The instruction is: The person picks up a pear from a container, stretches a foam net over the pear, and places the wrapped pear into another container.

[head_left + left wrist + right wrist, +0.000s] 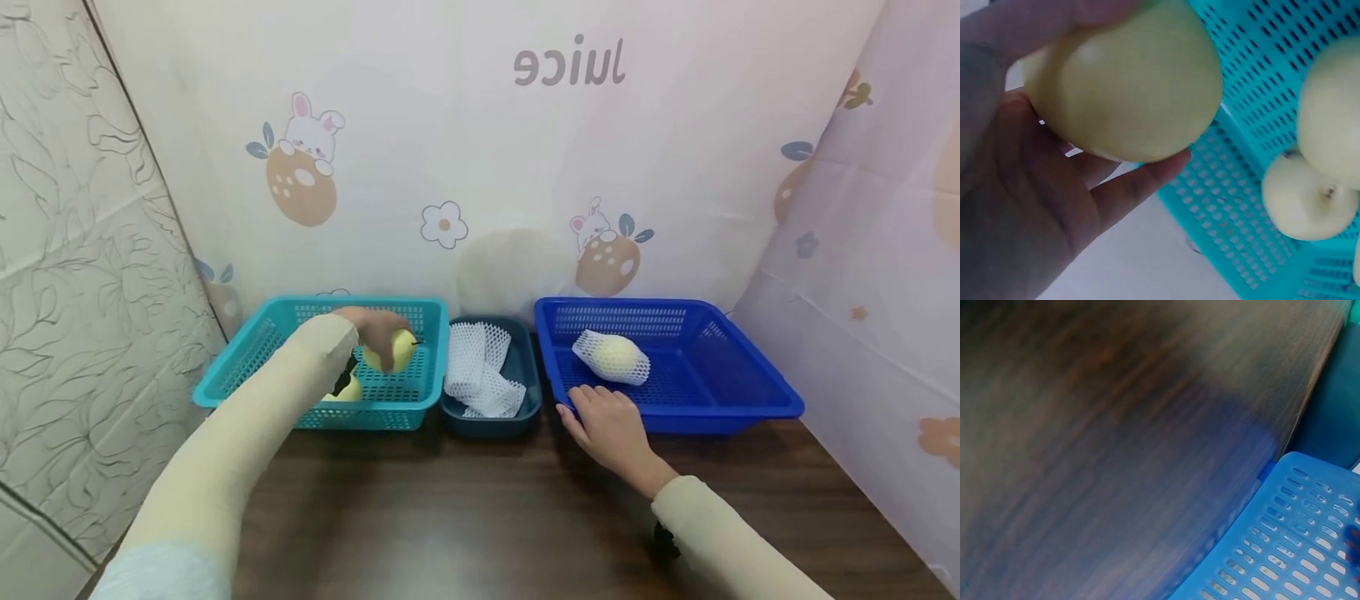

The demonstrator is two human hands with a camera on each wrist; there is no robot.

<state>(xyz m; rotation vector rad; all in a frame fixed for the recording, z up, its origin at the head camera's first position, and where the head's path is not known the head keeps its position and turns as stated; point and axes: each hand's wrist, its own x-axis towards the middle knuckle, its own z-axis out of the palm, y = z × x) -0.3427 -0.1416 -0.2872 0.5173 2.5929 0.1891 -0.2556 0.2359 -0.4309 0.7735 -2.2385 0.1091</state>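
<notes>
A pale yellow pear [400, 351] with a dark stem is held in my left hand [372, 327], over the teal basket [431, 392]. In the left wrist view the thumb and fingers wrap round that pear [1129, 87]. More pears [1310, 197] lie in the basket below it. My right hand [611, 425] grips the near left corner of the blue basket [720, 408], fingers over the rim and thumb outside. A pear in a white foam net [613, 357] lies in that basket. In the right wrist view only the basket's slotted wall [1272, 550] shows clearly.
Between the two baskets stands a small dark teal bin [491, 427] with several white foam net sleeves [480, 371] in it. The dark wooden table [435, 517] stretches in front. A printed cloth [495, 167] hangs close behind the baskets, with a white patterned panel [90, 275] at left.
</notes>
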